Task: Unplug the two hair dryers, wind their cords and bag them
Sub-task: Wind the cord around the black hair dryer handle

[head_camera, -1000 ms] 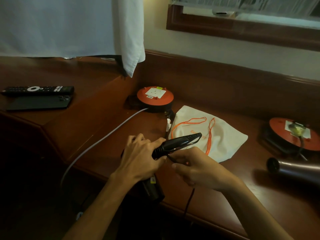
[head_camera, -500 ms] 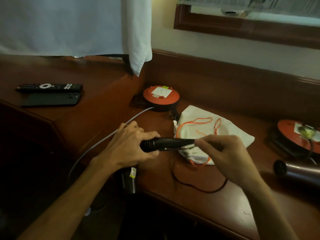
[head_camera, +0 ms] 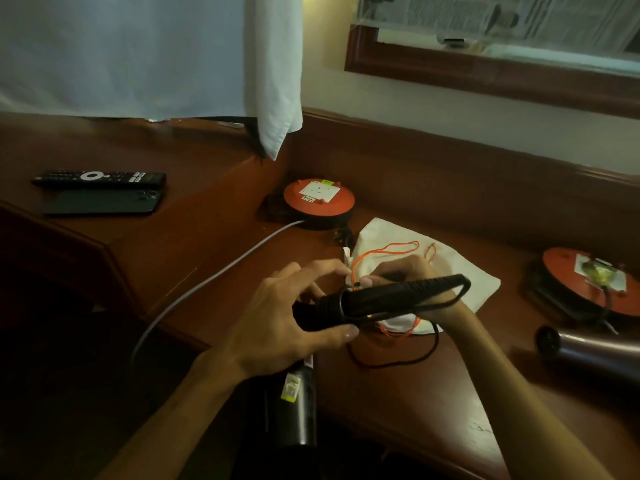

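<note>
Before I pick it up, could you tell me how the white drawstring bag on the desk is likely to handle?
The white drawstring bag lies flat and creased, so it is probably limp and light. Its orange drawstring sprawls in loose loops and may snag on fingers.

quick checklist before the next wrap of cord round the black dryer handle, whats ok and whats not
1. Left hand grips the black hair dryer at the handle base: ok.
2. Right hand pinches the black cord: ok.
3. Cord unplugged from the near reel: ok, its socket is bare.
4. Slack free to wind: ok, one loose loop lies on the desk.
5. White bag within reach: ok, though the orange drawstring lies close to the winding.
6. Second dryer unplugged: not ok, a plug sits in the far reel.
</note>
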{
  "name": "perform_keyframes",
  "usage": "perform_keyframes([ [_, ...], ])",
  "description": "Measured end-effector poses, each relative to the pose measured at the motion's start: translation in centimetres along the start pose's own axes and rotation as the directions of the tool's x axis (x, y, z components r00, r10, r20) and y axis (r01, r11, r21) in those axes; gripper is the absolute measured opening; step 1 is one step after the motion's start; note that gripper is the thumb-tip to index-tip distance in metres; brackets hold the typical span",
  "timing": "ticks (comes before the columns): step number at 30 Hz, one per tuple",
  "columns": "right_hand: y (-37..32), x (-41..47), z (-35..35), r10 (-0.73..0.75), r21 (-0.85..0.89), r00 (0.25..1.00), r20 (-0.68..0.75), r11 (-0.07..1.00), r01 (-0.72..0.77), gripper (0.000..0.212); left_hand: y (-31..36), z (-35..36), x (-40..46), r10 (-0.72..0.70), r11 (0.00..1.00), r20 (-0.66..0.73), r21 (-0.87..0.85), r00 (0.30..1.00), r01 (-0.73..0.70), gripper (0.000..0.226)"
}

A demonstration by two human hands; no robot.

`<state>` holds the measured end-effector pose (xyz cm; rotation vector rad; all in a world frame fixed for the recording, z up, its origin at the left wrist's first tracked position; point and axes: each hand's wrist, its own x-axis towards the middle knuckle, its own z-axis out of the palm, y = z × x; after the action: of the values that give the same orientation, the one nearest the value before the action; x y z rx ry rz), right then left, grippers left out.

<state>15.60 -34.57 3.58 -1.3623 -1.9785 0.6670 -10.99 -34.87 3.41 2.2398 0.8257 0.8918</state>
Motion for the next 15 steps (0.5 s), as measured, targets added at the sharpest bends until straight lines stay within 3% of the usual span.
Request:
perform_keyframes([
  [2, 0.7, -1.3, 0.4, 0.017, -0.051, 0.996, -0.084, 0.998, -0.022, 0.019, -0.5, -0.4, 0.1, 0.007, 1.0, -0.045, -0.004, 0.999, -0.008, 0.059],
  [5, 0.2, -3.2, 1.9, 0.066, 0.043, 0.974, -0.217, 0.997, -0.058, 0.027, -1.4, -0.4, 0.2, -0.017, 1.0, -0.105, -0.021, 0.994, 0.015, 0.056],
  [7, -0.5, -3.9, 3.9, 0.095, 0.093, 0.979, -0.18, 0.993, -0.079, 0.017, -1.9, -0.2, 0.5, -0.057, 0.998, -0.117, -0.043, 0.991, 0.052, 0.056],
  [9, -0.5, -4.7, 5.6, 0.119, 0.09, 0.981, -0.155, 0.99, -0.106, 0.029, -3.0, -0.1, 1.1, -0.112, 0.993, -0.123, -0.042, 0.986, 0.107, 0.057],
  [15, -2.0, -5.9, 8.5, 0.095, -0.107, 0.994, -0.048, 0.989, -0.1, 0.026, -5.6, 0.4, 2.1, -0.25, 0.968, -0.089, 0.016, 0.964, 0.252, 0.063],
])
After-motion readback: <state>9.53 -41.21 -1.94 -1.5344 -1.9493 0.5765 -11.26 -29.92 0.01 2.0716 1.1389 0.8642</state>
